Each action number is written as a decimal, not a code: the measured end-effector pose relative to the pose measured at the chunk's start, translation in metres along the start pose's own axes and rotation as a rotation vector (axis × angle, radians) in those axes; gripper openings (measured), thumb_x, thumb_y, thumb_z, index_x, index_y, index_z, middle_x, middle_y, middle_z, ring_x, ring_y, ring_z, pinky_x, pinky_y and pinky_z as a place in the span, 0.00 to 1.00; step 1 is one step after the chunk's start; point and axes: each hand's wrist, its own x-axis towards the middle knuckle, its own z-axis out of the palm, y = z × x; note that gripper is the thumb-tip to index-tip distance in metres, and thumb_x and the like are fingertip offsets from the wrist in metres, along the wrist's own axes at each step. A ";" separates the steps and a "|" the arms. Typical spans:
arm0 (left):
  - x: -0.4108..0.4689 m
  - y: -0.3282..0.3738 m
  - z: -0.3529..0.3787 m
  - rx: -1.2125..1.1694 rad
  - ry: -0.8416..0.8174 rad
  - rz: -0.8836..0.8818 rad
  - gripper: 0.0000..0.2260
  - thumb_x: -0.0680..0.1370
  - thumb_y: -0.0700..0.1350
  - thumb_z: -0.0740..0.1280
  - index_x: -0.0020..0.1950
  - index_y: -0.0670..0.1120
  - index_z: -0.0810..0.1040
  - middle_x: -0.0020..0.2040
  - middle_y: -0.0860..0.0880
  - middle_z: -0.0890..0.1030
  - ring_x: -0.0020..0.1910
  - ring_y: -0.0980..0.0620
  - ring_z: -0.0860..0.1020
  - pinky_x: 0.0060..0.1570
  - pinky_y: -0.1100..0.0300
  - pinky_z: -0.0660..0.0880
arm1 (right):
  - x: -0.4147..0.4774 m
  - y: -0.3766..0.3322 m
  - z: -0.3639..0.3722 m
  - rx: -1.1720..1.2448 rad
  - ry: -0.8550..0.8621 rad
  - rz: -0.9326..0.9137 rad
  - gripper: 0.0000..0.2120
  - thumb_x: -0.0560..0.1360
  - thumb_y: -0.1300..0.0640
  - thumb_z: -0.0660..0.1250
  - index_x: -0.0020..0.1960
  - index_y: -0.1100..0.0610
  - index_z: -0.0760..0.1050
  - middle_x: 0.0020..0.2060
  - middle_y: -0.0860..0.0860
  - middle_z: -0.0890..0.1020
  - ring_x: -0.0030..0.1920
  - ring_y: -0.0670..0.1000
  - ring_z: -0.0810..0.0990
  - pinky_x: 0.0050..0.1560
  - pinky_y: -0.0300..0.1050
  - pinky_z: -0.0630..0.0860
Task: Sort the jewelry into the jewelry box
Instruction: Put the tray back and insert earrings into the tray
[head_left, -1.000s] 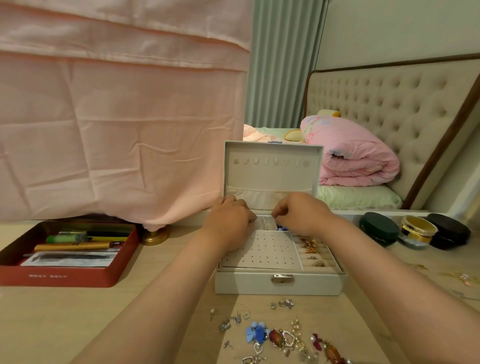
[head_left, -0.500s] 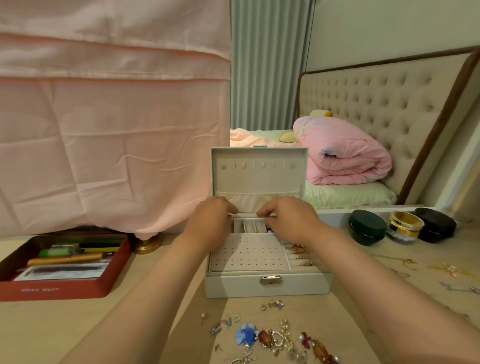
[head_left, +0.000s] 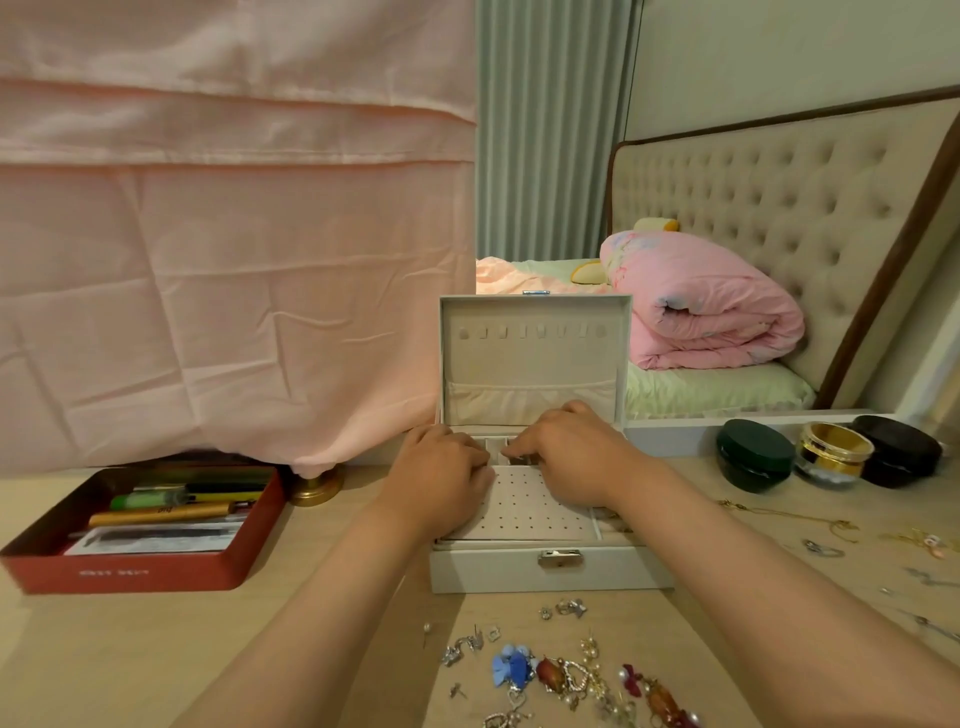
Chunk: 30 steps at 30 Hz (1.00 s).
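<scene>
While both bare forearms stretch forward side by side, the left hand (head_left: 441, 470) and right hand (head_left: 569, 457) lie palm-down over the back of the open jewelry box (head_left: 493, 571), knuckles raised and wrists low above its perforated earring panel (head_left: 524, 512). Their fingers (head_left: 522, 448) curl down into the narrow padded slots at the rear with the tips hidden, so whether either hand pinches anything cannot be told. This pale, rectangular box has a small metal clasp (head_left: 559, 558) and an upright lid (head_left: 535, 358) lined with soft fabric and a gathered pocket. Just in front of the box, loose jewelry (head_left: 561, 670) lies scattered on the wood-grain counter (head_left: 104, 649): silvery studs, beaded pieces, a blue flower. Left of the box sits a red rectangular tin (head_left: 130, 577) of pens; to its right stand three round jars (head_left: 756, 454).
</scene>
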 end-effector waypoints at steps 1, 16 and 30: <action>0.000 0.000 0.000 -0.010 -0.006 -0.006 0.16 0.82 0.53 0.57 0.58 0.53 0.83 0.60 0.58 0.81 0.61 0.52 0.72 0.61 0.58 0.56 | 0.000 0.000 0.001 0.011 0.009 0.009 0.25 0.77 0.65 0.59 0.65 0.41 0.79 0.56 0.43 0.84 0.59 0.49 0.77 0.66 0.47 0.60; 0.005 -0.003 0.001 -0.003 -0.050 -0.068 0.17 0.84 0.52 0.55 0.64 0.53 0.81 0.68 0.52 0.73 0.65 0.47 0.66 0.63 0.52 0.65 | 0.018 -0.029 -0.009 -0.093 0.037 0.107 0.15 0.79 0.53 0.61 0.57 0.40 0.83 0.64 0.48 0.72 0.67 0.54 0.62 0.68 0.50 0.56; 0.004 -0.004 0.011 -0.113 -0.034 -0.091 0.14 0.83 0.51 0.59 0.61 0.53 0.82 0.61 0.54 0.80 0.59 0.48 0.70 0.59 0.51 0.68 | 0.022 -0.028 0.001 0.125 0.015 0.137 0.17 0.79 0.61 0.62 0.56 0.43 0.83 0.58 0.46 0.72 0.62 0.53 0.63 0.64 0.46 0.59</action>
